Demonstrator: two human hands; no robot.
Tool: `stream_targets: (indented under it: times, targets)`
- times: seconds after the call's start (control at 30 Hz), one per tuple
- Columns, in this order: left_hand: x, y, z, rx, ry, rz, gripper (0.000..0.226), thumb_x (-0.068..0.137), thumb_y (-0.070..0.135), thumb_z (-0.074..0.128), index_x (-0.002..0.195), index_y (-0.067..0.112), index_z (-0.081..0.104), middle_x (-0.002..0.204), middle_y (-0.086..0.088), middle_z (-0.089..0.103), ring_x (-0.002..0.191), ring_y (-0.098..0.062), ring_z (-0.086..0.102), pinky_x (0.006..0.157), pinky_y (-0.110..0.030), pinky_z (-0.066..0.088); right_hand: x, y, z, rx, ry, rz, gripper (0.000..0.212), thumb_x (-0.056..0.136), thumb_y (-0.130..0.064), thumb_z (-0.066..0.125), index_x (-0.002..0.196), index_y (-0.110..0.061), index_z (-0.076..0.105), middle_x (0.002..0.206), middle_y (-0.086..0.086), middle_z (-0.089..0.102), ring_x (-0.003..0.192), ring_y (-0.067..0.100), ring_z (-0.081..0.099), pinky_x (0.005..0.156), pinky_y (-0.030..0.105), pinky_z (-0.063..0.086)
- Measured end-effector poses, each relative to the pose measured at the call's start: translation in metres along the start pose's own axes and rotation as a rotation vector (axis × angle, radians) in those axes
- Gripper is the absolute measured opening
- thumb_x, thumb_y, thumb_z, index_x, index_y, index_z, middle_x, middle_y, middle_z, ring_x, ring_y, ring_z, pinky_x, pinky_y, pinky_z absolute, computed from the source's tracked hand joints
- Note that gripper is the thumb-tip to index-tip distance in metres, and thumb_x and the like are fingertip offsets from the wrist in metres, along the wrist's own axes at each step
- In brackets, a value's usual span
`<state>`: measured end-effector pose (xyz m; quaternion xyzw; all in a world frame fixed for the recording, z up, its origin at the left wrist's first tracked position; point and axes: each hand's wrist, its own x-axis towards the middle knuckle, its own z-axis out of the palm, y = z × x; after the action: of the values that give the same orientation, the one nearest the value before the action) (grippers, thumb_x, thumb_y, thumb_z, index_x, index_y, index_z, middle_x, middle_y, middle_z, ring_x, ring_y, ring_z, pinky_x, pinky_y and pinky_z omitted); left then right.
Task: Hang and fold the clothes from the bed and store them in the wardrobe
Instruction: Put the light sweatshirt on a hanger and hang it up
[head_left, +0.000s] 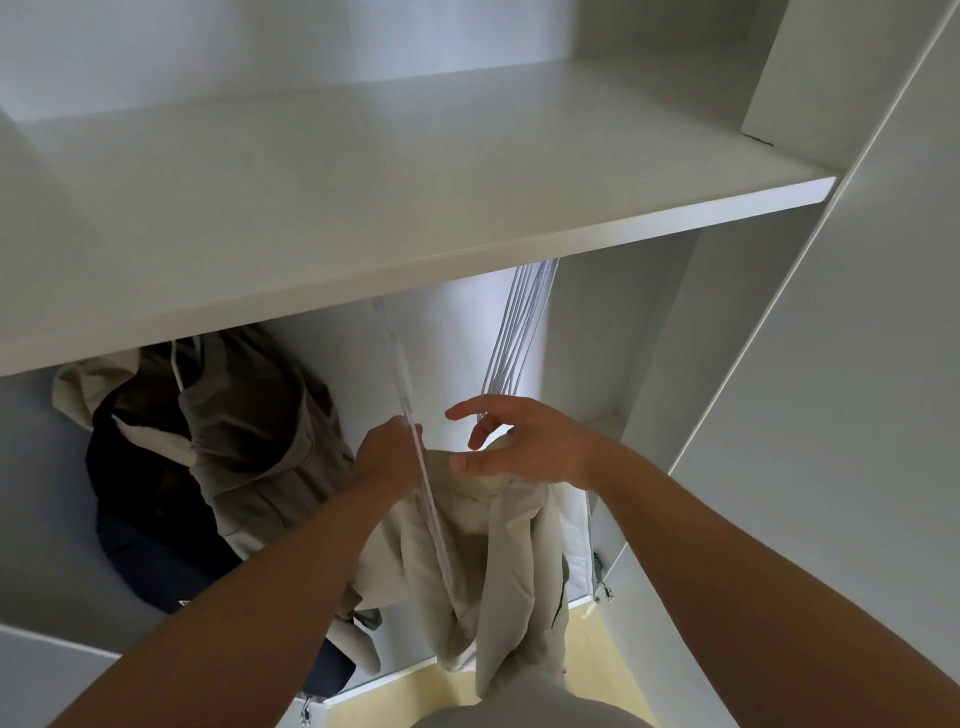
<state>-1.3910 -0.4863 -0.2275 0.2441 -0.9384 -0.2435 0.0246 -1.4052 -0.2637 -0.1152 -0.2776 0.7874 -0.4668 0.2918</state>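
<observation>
As your left hand (387, 452) grips the white hanger (402, 384), the beige jacket (493, 545) dangles from it inside the wardrobe (649, 338), under the shelf (415, 182). Your right hand (519, 441) hovers at the collar, fingers spread, holding nothing. Hanging step, I'd say: next, square the shoulders and seat the hook.

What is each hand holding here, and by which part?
The left hand grips the white hanger midway along its arm; the beige garment is draped on it. The right hand is open, holding nothing.
</observation>
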Motion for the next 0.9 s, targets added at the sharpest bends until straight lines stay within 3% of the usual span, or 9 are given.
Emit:
stream_targets:
  times: [0.1, 0.2, 0.33, 0.47, 0.57, 0.63, 0.77, 0.83, 0.9]
  targets:
    - [-0.004, -0.011, 0.011, 0.094, -0.091, -0.064, 0.031, 0.105, 0.032, 0.042, 0.107, 0.008, 0.06, 0.105, -0.012, 0.067, 0.098, -0.03, 0.065, 0.075, -0.032, 0.045, 0.004, 0.007, 0.01, -0.038, -0.003, 0.02, 0.057, 0.07, -0.062, 0.083, 0.121, -0.052, 0.06, 0.1, -0.019, 0.066, 0.087, 0.001, 0.069, 0.077, 0.016, 0.054]
    - [-0.01, -0.02, 0.019, 0.072, -0.113, -0.02, 0.028, 0.106, 0.037, 0.041, 0.104, 0.014, 0.058, 0.102, -0.005, 0.068, 0.092, -0.022, 0.065, 0.082, -0.033, 0.054, 0.008, 0.017, 0.021, -0.056, 0.042, 0.016, 0.052, 0.074, -0.066, 0.078, 0.118, -0.042, 0.063, 0.096, -0.025, 0.067, 0.084, -0.008, 0.067, 0.072, 0.011, 0.048]
    - [-0.014, -0.032, 0.022, 0.087, -0.235, 0.083, 0.024, 0.106, 0.036, 0.04, 0.087, 0.023, 0.049, 0.093, -0.005, 0.065, 0.074, -0.016, 0.057, 0.066, -0.03, 0.042, 0.011, 0.026, 0.027, 0.027, 0.267, 0.102, 0.054, 0.08, -0.08, 0.055, 0.094, -0.03, 0.068, 0.082, -0.011, 0.074, 0.07, 0.004, 0.07, 0.063, 0.021, 0.051]
    - [-0.017, -0.032, 0.015, 0.004, -0.336, 0.13, 0.027, 0.101, 0.047, 0.049, 0.085, 0.027, 0.053, 0.079, 0.003, 0.061, 0.07, -0.013, 0.059, 0.055, -0.023, 0.038, 0.01, 0.041, 0.021, 0.121, 0.317, 0.086, 0.042, 0.096, -0.059, 0.055, 0.087, -0.021, 0.071, 0.08, -0.001, 0.075, 0.073, 0.016, 0.067, 0.069, 0.032, 0.05]
    - [-0.014, -0.036, -0.001, -0.1, -0.479, 0.114, 0.037, 0.074, 0.054, 0.08, 0.089, 0.033, 0.052, 0.089, 0.003, 0.063, 0.067, -0.012, 0.06, 0.05, -0.02, 0.043, -0.001, 0.055, 0.009, 0.164, 0.302, 0.062, 0.024, 0.097, -0.037, 0.063, 0.087, -0.019, 0.074, 0.082, 0.001, 0.075, 0.077, 0.012, 0.069, 0.078, 0.029, 0.05]
    - [-0.007, -0.04, -0.012, -0.057, -0.554, 0.157, 0.048, 0.06, 0.039, 0.087, 0.087, 0.036, 0.047, 0.093, 0.001, 0.06, 0.067, -0.012, 0.056, 0.052, -0.022, 0.045, -0.014, 0.066, -0.001, 0.129, 0.244, 0.087, 0.016, 0.095, -0.032, 0.066, 0.087, -0.024, 0.078, 0.084, -0.001, 0.076, 0.084, 0.012, 0.071, 0.085, 0.026, 0.051]
    - [0.011, -0.036, -0.019, 0.071, -0.504, 0.33, 0.042, 0.06, -0.003, 0.071, 0.063, 0.028, 0.042, 0.069, 0.008, 0.049, 0.06, -0.011, 0.047, 0.057, -0.032, 0.041, -0.036, 0.078, -0.015, 0.178, 0.162, 0.148, 0.011, 0.092, -0.03, 0.074, 0.09, -0.023, 0.083, 0.091, -0.001, 0.078, 0.093, 0.015, 0.073, 0.094, 0.028, 0.051]
    - [0.02, -0.034, -0.02, 0.112, -0.445, 0.428, 0.045, 0.066, -0.009, 0.064, 0.051, 0.032, 0.053, 0.066, 0.012, 0.061, 0.065, -0.01, 0.059, 0.069, -0.033, 0.049, -0.044, 0.079, -0.02, 0.187, 0.179, 0.179, 0.012, 0.088, -0.033, 0.076, 0.088, -0.022, 0.083, 0.089, -0.001, 0.079, 0.09, 0.013, 0.072, 0.088, 0.024, 0.05]
    - [0.024, -0.035, -0.025, 0.134, -0.398, 0.461, 0.044, 0.081, -0.008, 0.061, 0.07, 0.032, 0.077, 0.088, 0.008, 0.076, 0.09, -0.015, 0.07, 0.09, -0.028, 0.052, -0.049, 0.081, -0.027, 0.185, 0.224, 0.225, 0.018, 0.082, -0.037, 0.079, 0.082, -0.019, 0.083, 0.085, 0.003, 0.078, 0.084, 0.016, 0.068, 0.081, 0.027, 0.046]
